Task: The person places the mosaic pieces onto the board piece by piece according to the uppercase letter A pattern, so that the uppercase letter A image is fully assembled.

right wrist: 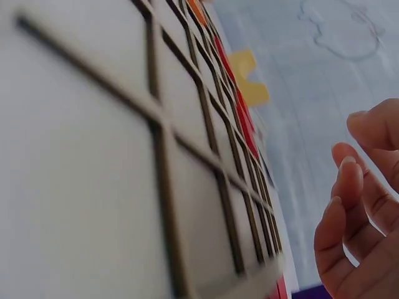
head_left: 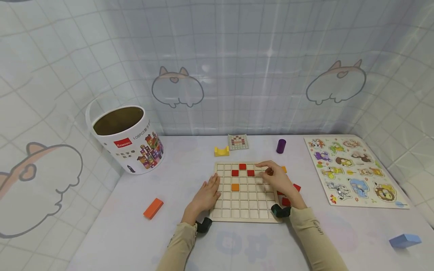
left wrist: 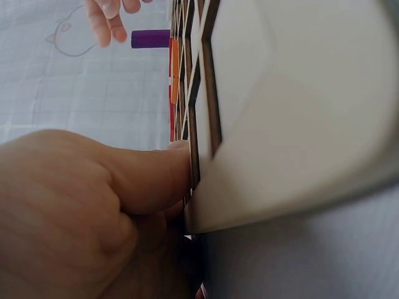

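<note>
Along left edge of wooden grid board (head_left: 244, 203), left hand (head_left: 204, 195) rests, fingers extended; right hand (head_left: 278, 180) above far right part, fingers loosely curved, apparently empty. Board on table (head_left: 135, 241): likely light, stiff, best braced by edge. Red tiles (head_left: 235, 173), orange tile (head_left: 235, 187) in grid: probably hard, smooth; best pinched by sides.

Beige sleeves (head_left: 315, 239) with dark lettering (head_left: 318, 227)

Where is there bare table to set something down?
Between the orange block and left hand; between the right sleeve and blue block. Crowded: the right edge of the grid board, with red tiles and the right hand.
</note>
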The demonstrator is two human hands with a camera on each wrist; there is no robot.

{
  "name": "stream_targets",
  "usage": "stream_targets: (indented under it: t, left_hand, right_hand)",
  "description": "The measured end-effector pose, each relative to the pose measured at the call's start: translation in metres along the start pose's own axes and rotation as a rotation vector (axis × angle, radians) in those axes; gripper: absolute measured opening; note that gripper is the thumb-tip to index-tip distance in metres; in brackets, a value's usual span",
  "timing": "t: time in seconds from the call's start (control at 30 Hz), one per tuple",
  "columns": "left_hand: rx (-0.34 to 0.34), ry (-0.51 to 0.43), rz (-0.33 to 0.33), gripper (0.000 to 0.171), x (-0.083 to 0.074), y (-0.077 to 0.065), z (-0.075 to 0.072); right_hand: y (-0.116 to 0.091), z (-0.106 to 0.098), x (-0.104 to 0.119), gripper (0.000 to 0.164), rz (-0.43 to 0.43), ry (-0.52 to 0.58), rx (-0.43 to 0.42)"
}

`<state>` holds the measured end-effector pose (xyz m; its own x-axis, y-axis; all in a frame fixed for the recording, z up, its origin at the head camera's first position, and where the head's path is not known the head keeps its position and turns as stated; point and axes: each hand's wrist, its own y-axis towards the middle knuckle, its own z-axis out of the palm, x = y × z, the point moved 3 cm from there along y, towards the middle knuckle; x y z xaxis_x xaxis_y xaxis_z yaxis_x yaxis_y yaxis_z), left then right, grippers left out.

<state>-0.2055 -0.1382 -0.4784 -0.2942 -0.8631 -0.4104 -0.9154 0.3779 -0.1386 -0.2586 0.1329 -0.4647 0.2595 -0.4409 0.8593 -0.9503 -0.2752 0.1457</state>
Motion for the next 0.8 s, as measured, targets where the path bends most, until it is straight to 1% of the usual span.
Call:
stream_targets:
  t: [0.2, 0.4, 0.63, 0.8]
  left_hand:
    - [-0.003, -0.001, 0.002, 0.059, -0.001, 0.000, 0.000]
    - [-0.004, -0.001, 0.001, 0.059, -0.002, 0.000, 0.000]
    - [-0.005, 0.011, -0.001, 0.058, -0.002, 0.000, 0.000]
    - [-0.008, 0.001, -0.008, 0.059, -0.002, -0.001, 0.000]
  right_hand:
    - [-0.001, -0.023, -0.013, 0.031, 0.044, -0.008, -0.070]
    - [-0.006, -0.041, -0.027, 0.033, 0.105, -0.045, -0.125]
    - [-0.012, -0.053, -0.043, 0.036, 0.165, -0.044, -0.148]
    - [-0.013, -0.058, -0.052, 0.038, 0.191, -0.085, -0.167]
